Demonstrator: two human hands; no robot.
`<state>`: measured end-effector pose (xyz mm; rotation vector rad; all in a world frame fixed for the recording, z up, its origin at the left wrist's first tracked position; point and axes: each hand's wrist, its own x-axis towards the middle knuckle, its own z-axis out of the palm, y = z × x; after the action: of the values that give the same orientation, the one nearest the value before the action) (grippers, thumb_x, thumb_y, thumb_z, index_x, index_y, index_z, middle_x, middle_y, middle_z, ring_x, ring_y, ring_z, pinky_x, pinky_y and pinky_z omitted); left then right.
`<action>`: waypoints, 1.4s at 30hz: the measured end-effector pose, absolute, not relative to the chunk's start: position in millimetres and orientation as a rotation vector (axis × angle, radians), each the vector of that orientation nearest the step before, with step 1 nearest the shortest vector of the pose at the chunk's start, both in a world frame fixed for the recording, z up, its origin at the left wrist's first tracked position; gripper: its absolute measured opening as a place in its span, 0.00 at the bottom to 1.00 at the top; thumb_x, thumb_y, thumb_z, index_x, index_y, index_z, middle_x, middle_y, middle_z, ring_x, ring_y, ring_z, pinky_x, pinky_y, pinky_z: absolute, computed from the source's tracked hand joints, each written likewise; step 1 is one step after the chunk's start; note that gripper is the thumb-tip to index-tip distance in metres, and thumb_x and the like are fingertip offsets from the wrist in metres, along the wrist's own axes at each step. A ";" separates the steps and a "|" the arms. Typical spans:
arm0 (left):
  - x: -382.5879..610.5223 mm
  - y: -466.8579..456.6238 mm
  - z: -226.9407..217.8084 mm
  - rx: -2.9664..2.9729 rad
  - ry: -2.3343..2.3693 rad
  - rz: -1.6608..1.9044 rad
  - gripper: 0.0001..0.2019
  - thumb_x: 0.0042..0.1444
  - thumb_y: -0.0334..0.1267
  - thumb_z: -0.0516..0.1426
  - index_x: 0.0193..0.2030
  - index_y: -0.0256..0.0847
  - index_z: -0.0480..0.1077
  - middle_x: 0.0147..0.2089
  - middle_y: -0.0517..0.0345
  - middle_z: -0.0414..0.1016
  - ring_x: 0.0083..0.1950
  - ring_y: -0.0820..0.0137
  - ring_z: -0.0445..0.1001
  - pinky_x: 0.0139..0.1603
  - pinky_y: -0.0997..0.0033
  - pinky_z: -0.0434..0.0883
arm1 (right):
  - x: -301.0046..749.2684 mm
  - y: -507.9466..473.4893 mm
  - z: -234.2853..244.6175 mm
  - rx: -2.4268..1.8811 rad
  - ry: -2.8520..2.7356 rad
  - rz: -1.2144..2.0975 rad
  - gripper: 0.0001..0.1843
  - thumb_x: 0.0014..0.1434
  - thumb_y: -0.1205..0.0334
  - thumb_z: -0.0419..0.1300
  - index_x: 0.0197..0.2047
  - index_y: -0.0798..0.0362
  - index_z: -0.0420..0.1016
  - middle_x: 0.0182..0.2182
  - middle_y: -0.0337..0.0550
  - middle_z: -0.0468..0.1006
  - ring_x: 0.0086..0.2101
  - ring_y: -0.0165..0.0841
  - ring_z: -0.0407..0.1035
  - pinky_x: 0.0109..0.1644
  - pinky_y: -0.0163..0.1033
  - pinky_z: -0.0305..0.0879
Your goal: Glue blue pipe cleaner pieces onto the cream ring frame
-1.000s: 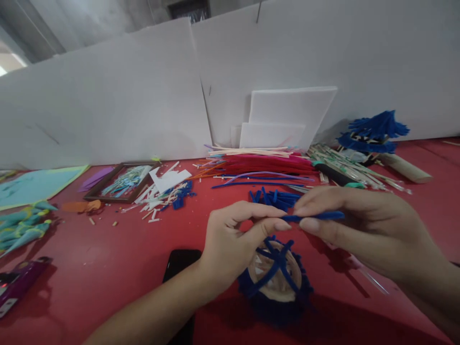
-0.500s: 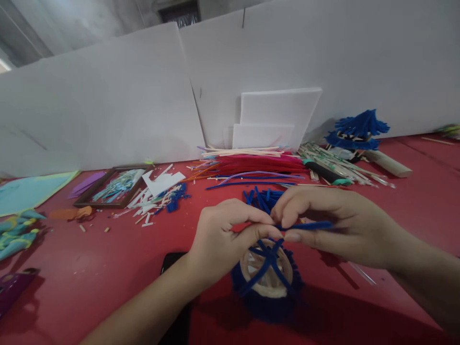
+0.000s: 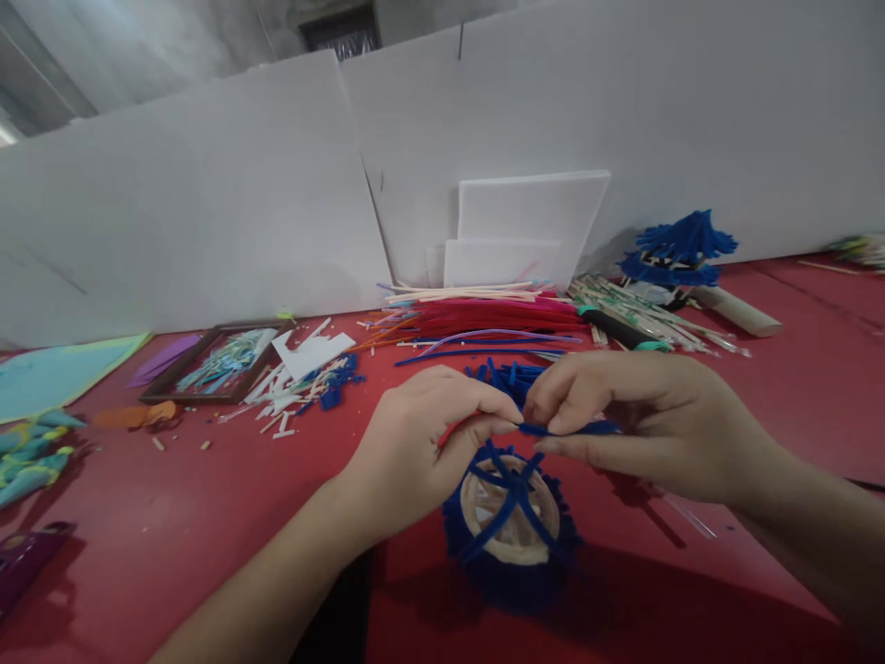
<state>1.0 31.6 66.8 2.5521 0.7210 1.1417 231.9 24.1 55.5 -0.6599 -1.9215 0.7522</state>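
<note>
Fingers of the left hand (image 3: 418,447) and right hand (image 3: 654,429) both pinch a blue fuzzy strip (image 3: 534,430). From here I see it held above the red table (image 3: 269,493), near a round blue-fringed piece (image 3: 514,496).

Pipe cleaners (image 3: 498,316) and scraps (image 3: 333,395) (some blue) show a craft workshop.

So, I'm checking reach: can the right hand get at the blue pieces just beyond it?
Probably yes: the right hand looks close to the blue pieces, and nothing seems to stand between them. It holds a blue strip, though, so it isn't quite free.
</note>
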 end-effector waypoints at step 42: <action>5.5 24.1 71.8 2.417 0.553 1.083 0.08 0.65 0.26 0.61 0.35 0.40 0.78 0.36 0.57 0.86 0.39 0.70 0.82 0.45 0.75 0.77 | 234.2 21.6 57.1 -0.308 -1.951 0.893 0.11 0.58 0.70 0.72 0.41 0.44 0.85 0.29 0.37 0.79 0.32 0.29 0.76 0.40 0.38 0.77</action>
<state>5.5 24.1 71.8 2.4168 0.5526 1.0826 234.2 21.6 57.1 -0.3077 -1.9508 0.8927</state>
